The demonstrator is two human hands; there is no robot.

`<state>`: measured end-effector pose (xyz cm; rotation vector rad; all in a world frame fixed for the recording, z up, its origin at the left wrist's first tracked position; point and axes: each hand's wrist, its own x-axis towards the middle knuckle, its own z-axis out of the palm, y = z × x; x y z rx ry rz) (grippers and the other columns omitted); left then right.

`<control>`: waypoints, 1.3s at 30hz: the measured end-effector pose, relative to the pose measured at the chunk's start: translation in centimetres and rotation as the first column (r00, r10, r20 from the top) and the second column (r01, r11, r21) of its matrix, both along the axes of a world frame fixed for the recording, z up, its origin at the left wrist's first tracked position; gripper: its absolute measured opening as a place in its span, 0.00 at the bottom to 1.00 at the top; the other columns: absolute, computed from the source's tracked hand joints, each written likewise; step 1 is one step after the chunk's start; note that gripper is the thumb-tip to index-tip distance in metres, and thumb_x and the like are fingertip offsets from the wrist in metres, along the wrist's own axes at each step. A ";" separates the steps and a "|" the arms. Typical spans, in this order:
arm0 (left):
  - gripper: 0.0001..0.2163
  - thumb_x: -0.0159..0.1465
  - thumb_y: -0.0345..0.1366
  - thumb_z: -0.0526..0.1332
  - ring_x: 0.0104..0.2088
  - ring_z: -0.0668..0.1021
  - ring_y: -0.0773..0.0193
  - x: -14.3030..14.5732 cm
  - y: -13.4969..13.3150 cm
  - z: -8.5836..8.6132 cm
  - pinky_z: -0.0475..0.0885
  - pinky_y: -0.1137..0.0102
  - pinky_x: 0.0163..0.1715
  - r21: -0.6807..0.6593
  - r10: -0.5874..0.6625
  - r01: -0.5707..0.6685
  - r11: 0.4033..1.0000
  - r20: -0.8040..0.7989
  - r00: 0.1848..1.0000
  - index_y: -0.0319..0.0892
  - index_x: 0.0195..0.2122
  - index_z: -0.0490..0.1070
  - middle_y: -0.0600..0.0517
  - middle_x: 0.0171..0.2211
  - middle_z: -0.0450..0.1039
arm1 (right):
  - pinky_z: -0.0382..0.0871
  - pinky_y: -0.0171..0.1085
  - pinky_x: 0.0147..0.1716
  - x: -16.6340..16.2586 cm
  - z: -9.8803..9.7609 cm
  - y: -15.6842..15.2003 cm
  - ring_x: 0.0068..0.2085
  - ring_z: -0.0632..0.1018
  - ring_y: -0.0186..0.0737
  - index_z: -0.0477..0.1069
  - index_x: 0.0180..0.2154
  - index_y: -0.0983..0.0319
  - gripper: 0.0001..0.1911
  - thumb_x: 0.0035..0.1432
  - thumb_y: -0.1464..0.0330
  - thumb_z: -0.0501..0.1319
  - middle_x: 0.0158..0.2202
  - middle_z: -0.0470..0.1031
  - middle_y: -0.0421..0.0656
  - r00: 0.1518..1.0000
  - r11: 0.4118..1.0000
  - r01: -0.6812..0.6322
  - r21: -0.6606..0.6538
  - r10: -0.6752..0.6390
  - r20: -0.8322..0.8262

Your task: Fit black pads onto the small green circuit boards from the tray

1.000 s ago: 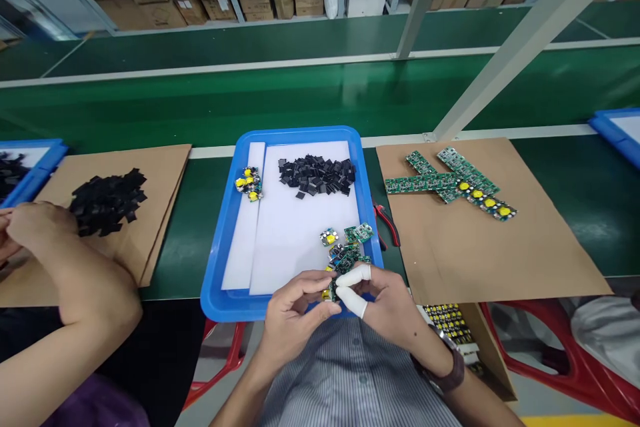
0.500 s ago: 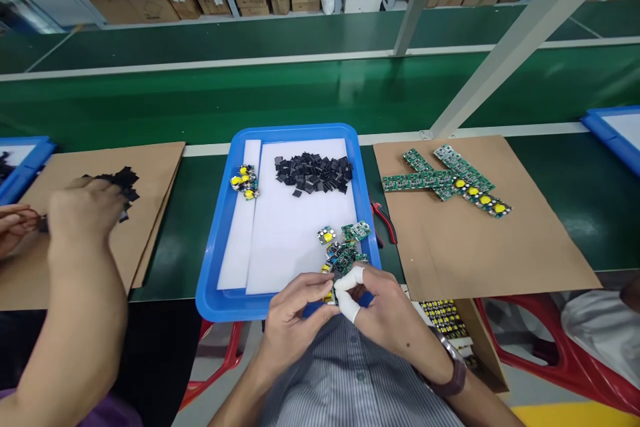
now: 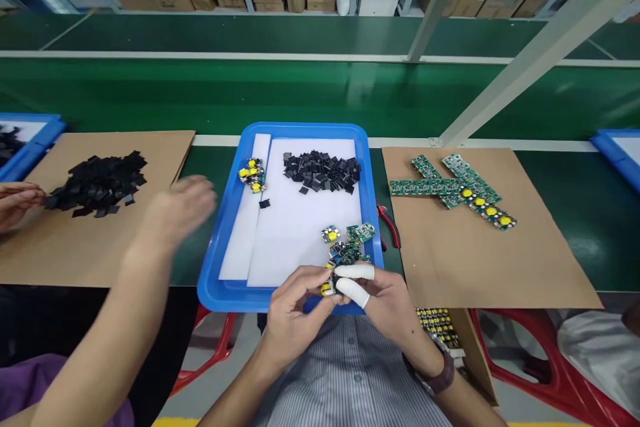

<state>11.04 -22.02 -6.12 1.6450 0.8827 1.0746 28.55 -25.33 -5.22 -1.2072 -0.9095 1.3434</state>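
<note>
Over the near edge of the blue tray [image 3: 210, 280], my left hand [image 3: 300, 313] and my right hand [image 3: 383, 300] meet at a small circuit board [image 3: 327, 288] with a yellow part on it. My left fingers pinch the board from the left. White finger cots cover the thumb and forefinger of my right hand, which grip its right side; whether a black piece is between them is hidden. Just beyond lie several small circuit boards [image 3: 345, 252]. A heap of black square pieces [image 3: 323, 171] lies at the tray's far side, and a few boards [image 3: 253, 175] sit at its left.
Red-handled pliers [image 3: 389, 225] lie right of the tray. Uncut circuit board strips [image 3: 435, 187] rest on cardboard [image 3: 500, 260]. At left, a co-worker's arm [image 3: 145, 267] reaches near a black pile [image 3: 103, 180]. A box of boards [image 3: 440, 327] stands below the table edge.
A single black piece now lies near the left boards in the tray. The co-worker's hand has moved right, from the black pile toward the tray. My hands stay at the board, fingers slightly shifted.
</note>
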 end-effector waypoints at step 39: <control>0.17 0.62 0.28 0.71 0.43 0.84 0.58 0.5 -0.1 -0.2 0.82 0.66 0.42 -0.060 0.186 -0.185 0.981 0.027 0.982 0.46 0.52 0.79 0.46 0.45 0.81 | 0.73 0.47 0.57 -0.5 -0.2 -1.1 0.57 0.77 0.45 0.76 0.57 0.48 0.19 0.69 0.72 0.61 0.56 0.76 0.46 0.960 0.961 -0.111 0.254 0.038 0.276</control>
